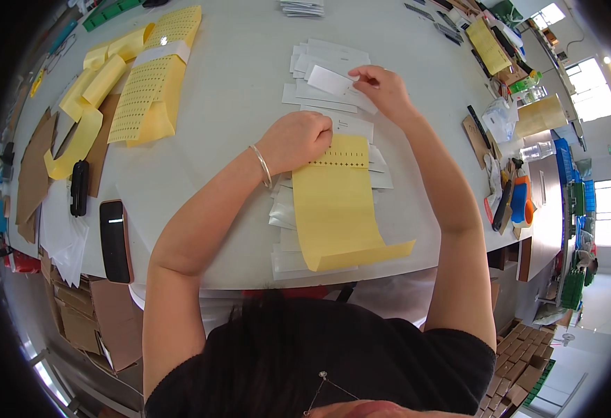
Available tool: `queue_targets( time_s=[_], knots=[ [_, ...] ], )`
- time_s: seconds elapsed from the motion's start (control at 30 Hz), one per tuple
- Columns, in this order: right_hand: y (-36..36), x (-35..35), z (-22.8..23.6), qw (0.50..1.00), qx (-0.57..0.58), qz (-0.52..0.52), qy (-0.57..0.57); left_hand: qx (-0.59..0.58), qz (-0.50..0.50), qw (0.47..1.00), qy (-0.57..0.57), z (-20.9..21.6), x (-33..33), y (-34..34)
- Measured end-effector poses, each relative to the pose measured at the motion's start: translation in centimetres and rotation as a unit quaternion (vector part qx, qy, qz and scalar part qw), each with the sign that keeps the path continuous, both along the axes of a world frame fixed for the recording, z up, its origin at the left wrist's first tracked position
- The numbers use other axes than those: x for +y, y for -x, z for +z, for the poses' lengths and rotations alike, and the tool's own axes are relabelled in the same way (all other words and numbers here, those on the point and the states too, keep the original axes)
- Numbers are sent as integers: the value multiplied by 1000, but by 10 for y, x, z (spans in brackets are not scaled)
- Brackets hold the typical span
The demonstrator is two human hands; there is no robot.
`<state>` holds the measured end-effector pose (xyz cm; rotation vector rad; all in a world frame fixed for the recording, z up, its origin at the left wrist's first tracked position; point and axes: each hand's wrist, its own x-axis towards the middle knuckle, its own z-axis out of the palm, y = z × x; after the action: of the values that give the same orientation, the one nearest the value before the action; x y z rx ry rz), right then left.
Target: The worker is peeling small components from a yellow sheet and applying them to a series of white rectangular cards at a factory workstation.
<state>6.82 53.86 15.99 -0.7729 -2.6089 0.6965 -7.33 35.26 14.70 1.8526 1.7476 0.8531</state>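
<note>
A yellow label sheet (337,202) with a row of small black marks along its far end lies in front of me, its near end curling up. My left hand (297,139), a bracelet at its wrist, is closed at the sheet's far left corner; its fingertips are mostly hidden. Farther off, my right hand (382,89) pinches the right end of a white flat packet (328,80). That packet lies over several other white packets (337,50) spread in an overlapping row. More packets (284,209) stick out from under the yellow sheet on both sides.
To the left are a stack of yellow label sheets (151,90) with a white band, a curled yellow strip (75,136), a black phone (115,240) and a black tool (80,188). An orange tape roll (521,200) and plastic bottles (539,151) stand along the right side.
</note>
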Motion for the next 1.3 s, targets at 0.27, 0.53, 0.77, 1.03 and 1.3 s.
queue_targets(
  time_s=[0.27, 0.53, 0.77, 1.03, 1.3],
  knots=[
    [-16, -33, -3, 979, -60, 13, 196, -47, -5, 999, -26, 2, 0, -1],
    [-22, -45, 17, 973, 18, 92, 213, -78, 60, 995, -6, -6, 2, -1],
    [-24, -70, 22, 961, 14, 211, -176, -60, 47, 997, 28, -4, 4, -2],
    [-8, -30, 13, 996, 45, 78, 21, 33, -33, 988, -144, -23, 5, -1],
    [22, 24, -26, 995, -49, -5, -92, 88, -65, 963, -245, -22, 1, 0]
  ],
)
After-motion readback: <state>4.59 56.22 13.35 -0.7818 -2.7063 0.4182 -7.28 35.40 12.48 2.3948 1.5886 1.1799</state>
